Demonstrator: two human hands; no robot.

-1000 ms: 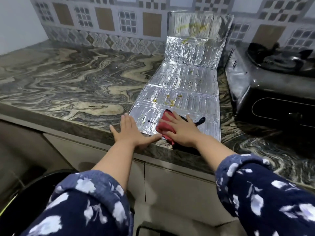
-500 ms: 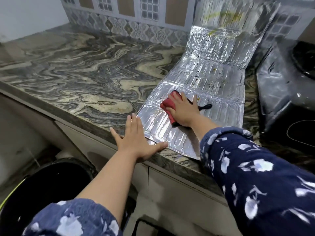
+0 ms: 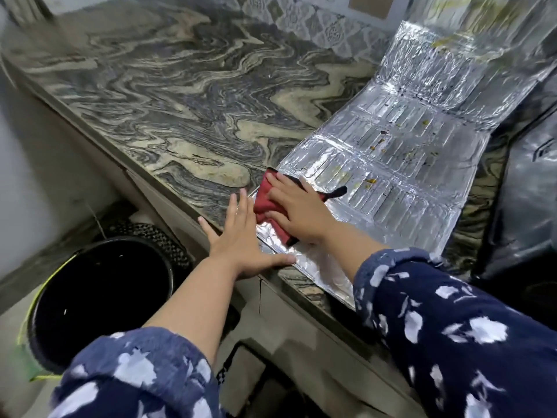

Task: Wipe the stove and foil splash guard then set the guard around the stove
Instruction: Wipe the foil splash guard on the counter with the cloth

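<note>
Bucket: stands on the floor below the front edge of the surface, at the left. Its inside is dark; contents cannot be made out.

Left hand: flat and spread, fingers straight, palm down on the front edge of the surface. The thumb reaches the near left corner of the guard. It holds nothing; judged to be pinning the sheet.

Cloth: red with a dark trim, soft and bunched, lying on the guard's near left part. Right hand: laid over the cloth with fingers fairly straight, pressing it to the foil and not gripping it.

Guard: embossed foil sheet lying flat along the surface from the front edge toward the back edge, its far panels bent up against the tiled wall. Yellow and dark spots remain on the middle and far panels.

Handling, as a judgement: very light, thin and easily creased or torn; likely to slide on the polished stone unless held down. Wipe with even, moderate pressure. To lift it, take opposite side edges with both hands, near the fold lines, never by one corner.

Stove: dark body at the right edge of the surface, just beside the guard, only partly in view.
</note>
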